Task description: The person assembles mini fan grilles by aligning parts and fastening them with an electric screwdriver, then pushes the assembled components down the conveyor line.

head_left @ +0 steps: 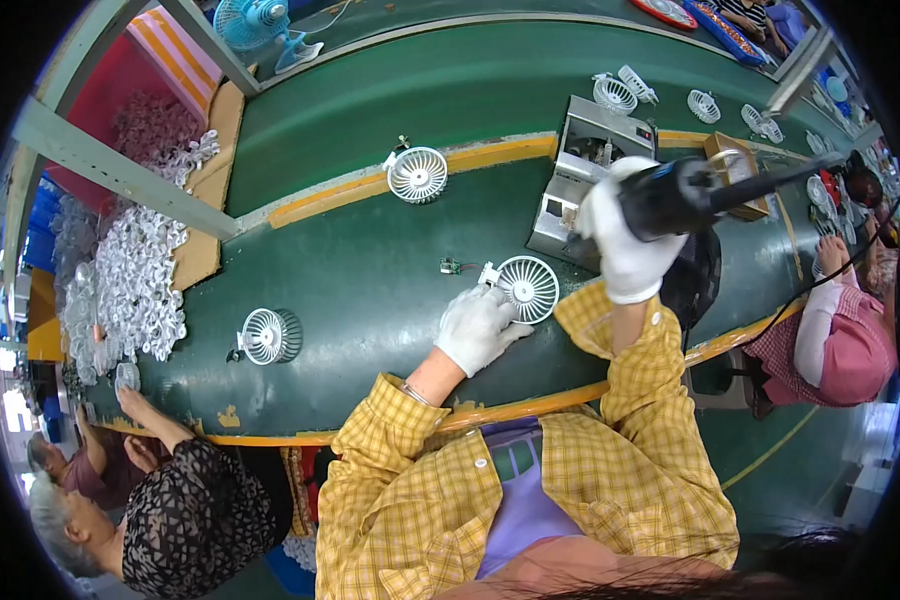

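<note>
My left hand [478, 330], in a white glove, grips the stem side of a round white fan housing [528, 291] lying on the green table. Just left of that housing is a small green circuit board [452, 266] with wires. My right hand [625, 245], also gloved, is raised and closed round a black electric screwdriver [670, 198]. The screwdriver slants across the view over the edge of a metal box-shaped machine [568, 208]; its tip is hard to make out.
Other white fan housings lie at left [265, 337] and farther back [417, 174]. A wooden box [736, 176] stands right of the machine. Clear plastic parts [135, 280] are heaped at left. Co-workers sit on both sides; a black cable [820, 285] hangs at right.
</note>
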The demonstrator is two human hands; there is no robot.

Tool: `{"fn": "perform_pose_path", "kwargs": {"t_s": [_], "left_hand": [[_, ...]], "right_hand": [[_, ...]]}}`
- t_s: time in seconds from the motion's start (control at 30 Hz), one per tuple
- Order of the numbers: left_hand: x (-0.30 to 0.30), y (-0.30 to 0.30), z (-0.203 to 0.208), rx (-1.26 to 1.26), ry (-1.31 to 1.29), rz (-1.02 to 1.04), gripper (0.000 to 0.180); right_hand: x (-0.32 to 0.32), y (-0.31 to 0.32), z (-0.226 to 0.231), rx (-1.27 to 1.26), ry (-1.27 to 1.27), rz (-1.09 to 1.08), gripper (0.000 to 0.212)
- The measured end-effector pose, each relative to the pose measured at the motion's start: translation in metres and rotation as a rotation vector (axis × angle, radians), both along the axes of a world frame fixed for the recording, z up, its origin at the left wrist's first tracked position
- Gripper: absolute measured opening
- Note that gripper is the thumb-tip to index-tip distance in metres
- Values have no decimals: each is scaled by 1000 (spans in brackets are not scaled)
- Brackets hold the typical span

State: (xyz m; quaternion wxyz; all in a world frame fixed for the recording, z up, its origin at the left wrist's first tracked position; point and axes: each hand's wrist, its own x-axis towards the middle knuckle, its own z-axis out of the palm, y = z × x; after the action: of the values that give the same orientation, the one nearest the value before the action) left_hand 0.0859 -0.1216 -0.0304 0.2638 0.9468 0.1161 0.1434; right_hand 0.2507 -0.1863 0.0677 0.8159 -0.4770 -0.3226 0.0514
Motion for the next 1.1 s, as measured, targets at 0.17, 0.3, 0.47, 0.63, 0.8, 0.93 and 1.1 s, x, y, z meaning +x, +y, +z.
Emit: {"fn": "perform_pose_path", "kwargs": {"t_s": [0.17,0.3,0.47,0.63,0.8,0.93,1.1], "left_hand": [[4,-1,0,16,-37,-16,25],[4,-2,2,24,-28,-25,24],[3,-1,-1,15,-36,-10,24],[5,0,-2,13,-52,-21,23],[6,-2,-5,-32,-73,12,26],[1,0,-5,-61,-173,20,28],[5,7,1,-36,-176,26,26]], "right_hand": [[22,-6,1,-159,-140,-132,22],[11,-9,-9,-121,-147,-104,24],[-22,-12,-13,-153,84,171,28],[-49,-10,-24,-217,151,351,30],[-49,-3,-49,-331,-62,195,26],[-47,-1,-58,-358,30,427,29],[-38,-9,-42,-179,103,612,31]]}}
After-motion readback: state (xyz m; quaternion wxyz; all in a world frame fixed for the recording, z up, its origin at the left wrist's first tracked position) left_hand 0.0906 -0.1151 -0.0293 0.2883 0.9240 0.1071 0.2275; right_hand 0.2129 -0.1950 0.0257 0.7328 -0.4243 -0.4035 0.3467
